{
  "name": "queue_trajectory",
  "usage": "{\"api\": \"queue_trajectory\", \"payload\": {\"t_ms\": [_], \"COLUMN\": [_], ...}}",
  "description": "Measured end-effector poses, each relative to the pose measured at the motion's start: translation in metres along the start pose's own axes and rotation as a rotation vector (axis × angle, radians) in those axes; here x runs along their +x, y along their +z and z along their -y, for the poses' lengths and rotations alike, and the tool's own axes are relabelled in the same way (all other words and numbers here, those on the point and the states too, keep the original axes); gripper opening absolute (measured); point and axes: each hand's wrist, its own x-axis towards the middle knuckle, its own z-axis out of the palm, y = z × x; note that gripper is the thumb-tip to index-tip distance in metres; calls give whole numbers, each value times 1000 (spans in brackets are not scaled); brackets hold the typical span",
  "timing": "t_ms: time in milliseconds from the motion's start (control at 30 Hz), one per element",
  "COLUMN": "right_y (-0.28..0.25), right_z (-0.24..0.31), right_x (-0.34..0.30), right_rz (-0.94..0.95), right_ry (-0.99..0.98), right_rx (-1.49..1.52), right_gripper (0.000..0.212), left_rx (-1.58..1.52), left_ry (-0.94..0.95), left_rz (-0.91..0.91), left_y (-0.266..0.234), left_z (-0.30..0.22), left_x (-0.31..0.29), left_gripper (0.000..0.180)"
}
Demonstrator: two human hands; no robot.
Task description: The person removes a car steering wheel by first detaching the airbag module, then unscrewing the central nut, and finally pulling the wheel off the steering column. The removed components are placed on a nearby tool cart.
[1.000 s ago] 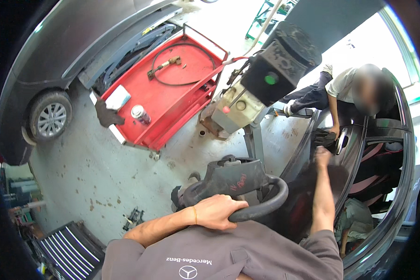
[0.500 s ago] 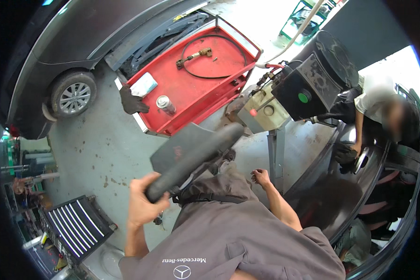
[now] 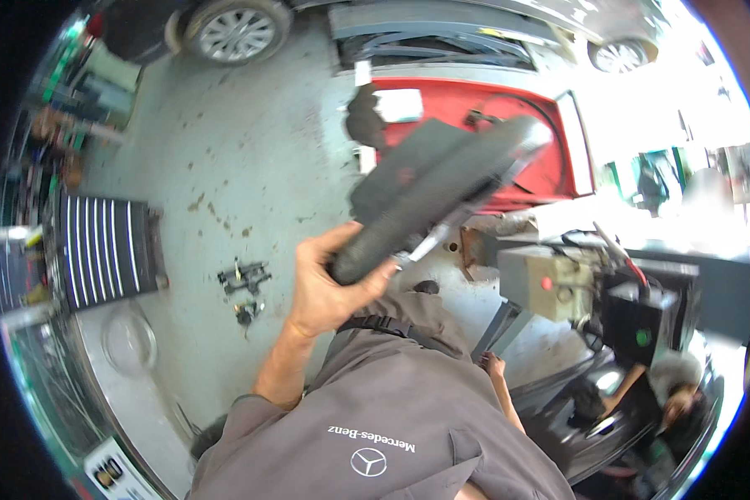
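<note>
My left hand [image 3: 333,287] is closed around the near end of a long dark grey padded part [image 3: 442,196]. A rounded bar runs along it, with a flat panel on its far left side and lighter metal underneath. It is held tilted in front of my body, its far end over the red tray cart [image 3: 508,200]. My right hand [image 3: 493,365] hangs low at my right side, small in view, fingers loosely apart and no object visible in it. It is nearest a grey metal post [image 3: 500,325].
A dark glove [image 3: 364,117] and a white packet [image 3: 400,105] lie at the cart's left end. Small dark parts [image 3: 244,277] rest on the floor. A drawer cabinet [image 3: 104,250] stands left. At right, a co-worker's gloved hand [image 3: 587,400] is on a dark car door.
My view has turned right, so the cart and machine appear shifted. The padded part has risen and moved right with my left hand. My right hand still hangs at my side.
</note>
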Motion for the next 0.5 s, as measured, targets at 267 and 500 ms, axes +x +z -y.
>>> {"api": "queue_trajectory", "payload": {"t_ms": [267, 500], "right_y": [169, 397], "right_z": [150, 201], "right_x": [-61, -108], "right_rz": [250, 621], "right_ry": [-218, -421], "right_rx": [-537, -944], "right_gripper": [21, 21], "left_rx": [-68, 118], "left_ry": [109, 134], "left_rz": [79, -245], "left_y": [-144, -221], "left_z": [-9, -18], "left_x": [-16, -76], "left_gripper": [32, 32]}}
